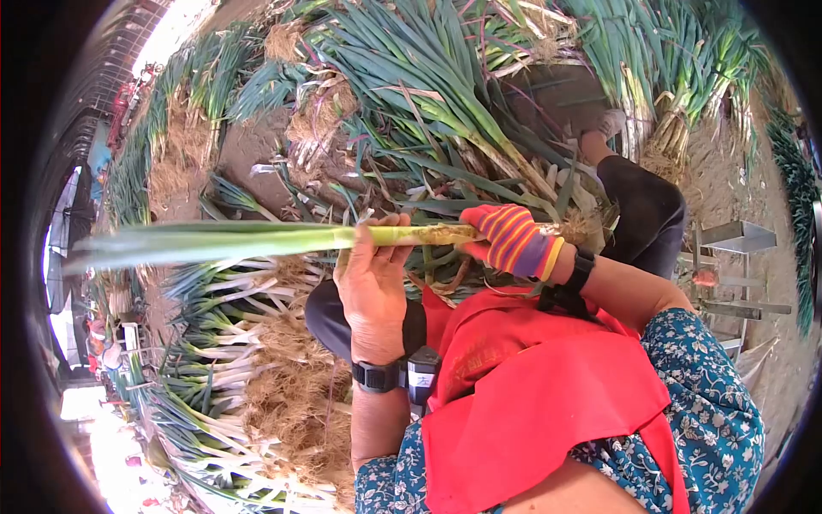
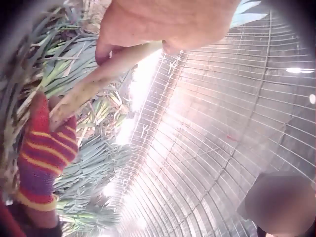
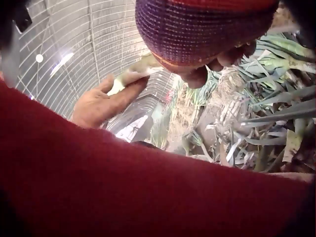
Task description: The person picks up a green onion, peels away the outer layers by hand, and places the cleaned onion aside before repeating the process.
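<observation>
One long green onion lies level across the front of the body in the head view, its leaves toward the left and its root end toward the right. My bare left hand pinches it mid-length between thumb and fingers. Around the brownish lower stalk, near the roots, my right hand is curled in a striped knit glove. Dry, soiled skin shows on the stalk between the two hands in the left wrist view. Bare fingertips stick out of the glove in the right wrist view.
Piles of green onions cover the ground ahead. Another heap with tangled roots lies at the left. A red apron covers the lap. To the right stands a metal frame. Loose leaves litter the ground between the feet.
</observation>
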The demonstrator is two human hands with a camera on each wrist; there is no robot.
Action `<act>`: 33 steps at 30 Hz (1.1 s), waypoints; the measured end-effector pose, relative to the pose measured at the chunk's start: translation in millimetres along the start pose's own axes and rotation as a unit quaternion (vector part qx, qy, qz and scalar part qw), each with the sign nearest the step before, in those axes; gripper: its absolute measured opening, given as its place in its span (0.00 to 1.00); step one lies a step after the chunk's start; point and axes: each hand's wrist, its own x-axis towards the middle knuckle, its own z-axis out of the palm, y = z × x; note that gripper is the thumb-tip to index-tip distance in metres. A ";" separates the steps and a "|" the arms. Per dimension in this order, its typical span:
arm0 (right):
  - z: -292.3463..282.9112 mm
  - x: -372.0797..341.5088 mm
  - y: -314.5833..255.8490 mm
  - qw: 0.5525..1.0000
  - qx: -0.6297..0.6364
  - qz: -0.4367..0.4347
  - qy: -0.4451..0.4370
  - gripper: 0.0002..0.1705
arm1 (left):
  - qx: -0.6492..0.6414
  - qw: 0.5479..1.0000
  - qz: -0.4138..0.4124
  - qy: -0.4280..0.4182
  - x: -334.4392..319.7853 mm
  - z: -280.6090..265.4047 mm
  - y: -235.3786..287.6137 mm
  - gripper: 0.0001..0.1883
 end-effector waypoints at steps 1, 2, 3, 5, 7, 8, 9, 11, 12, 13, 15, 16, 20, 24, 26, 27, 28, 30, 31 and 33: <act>1.2 1.3 -1.1 1.000 0.002 0.001 0.000 0.19 | 0.055 0.998 0.005 0.011 0.4 -1.5 -0.1 0.13; 5.2 2.0 -4.4 0.999 0.002 -0.032 0.040 0.20 | 0.058 0.998 0.002 0.012 -1.4 -1.6 -1.5 0.13; 7.4 3.4 -9.6 0.995 0.001 -0.062 0.079 0.22 | 0.052 0.998 0.011 0.020 -4.1 0.3 -4.0 0.10; -2.6 14.8 -32.1 0.993 0.036 -0.067 0.092 0.23 | 0.035 0.999 0.013 0.019 -9.2 11.5 -9.9 0.09; -0.5 27.3 -41.7 0.989 0.066 -0.079 0.106 0.23 | 0.038 0.999 0.014 0.015 -6.6 11.9 -22.3 0.09; 6.3 32.0 -40.7 0.989 0.060 -0.080 0.112 0.24 | 0.043 0.999 0.018 0.013 -4.7 10.9 -28.0 0.10; 9.7 35.1 -41.5 0.988 0.055 -0.080 0.117 0.24 | 0.063 0.997 0.032 0.003 -4.9 9.6 -31.6 0.11; 13.4 36.7 -42.5 0.990 0.062 -0.063 0.109 0.25 | 0.077 0.996 0.047 0.005 -4.3 8.0 -35.5 0.11; 15.0 37.3 -44.3 0.991 0.070 -0.049 0.101 0.25 | 0.093 0.994 0.065 0.007 -4.8 7.0 -36.8 0.11; 14.1 37.2 -49.6 0.986 0.076 -0.043 0.140 0.21 | 0.092 0.994 0.063 0.009 -6.4 6.9 -36.9 0.11; 27.5 39.0 -40.6 0.981 0.082 -0.074 0.162 0.19 | 0.090 0.993 0.061 0.035 -9.4 11.0 -35.0 0.11; 34.9 40.8 -31.5 0.973 0.086 -0.107 0.187 0.18 | 0.089 0.994 0.059 0.034 -12.6 13.3 -35.3 0.11; 24.8 53.0 26.2 0.930 0.349 0.096 0.058 0.12 | 0.075 0.992 0.094 0.030 -18.6 8.8 -32.0 0.11; -13.4 34.0 0.2 0.953 0.290 0.029 0.078 0.20 | 0.106 0.989 0.103 0.029 -12.5 0.0 -19.7 0.12; -19.6 24.6 -20.2 0.992 0.102 -0.026 0.067 0.28 | 0.104 0.990 0.091 0.017 -9.3 -3.3 -22.3 0.13; -22.4 24.7 -27.8 0.995 0.071 -0.048 0.045 0.30 | 0.117 0.991 0.072 -0.006 -10.9 0.2 -20.9 0.15; -27.3 26.6 -36.4 0.991 0.115 -0.057 0.047 0.27 | 0.116 0.991 0.070 -0.010 -13.3 5.6 -20.1 0.15; -22.0 30.3 -31.9 0.981 0.152 -0.113 0.049 0.19 | 0.130 0.990 0.027 -0.046 -19.9 15.6 -17.1 0.17; -22.3 30.9 -30.0 0.980 0.153 -0.115 0.047 0.19 | 0.123 0.991 0.013 -0.052 -18.7 9.0 -17.7 0.18; -23.9 33.2 -27.1 0.979 0.045 -0.161 0.113 0.09 | 0.099 0.992 0.016 -0.076 -19.8 3.3 -17.6 0.17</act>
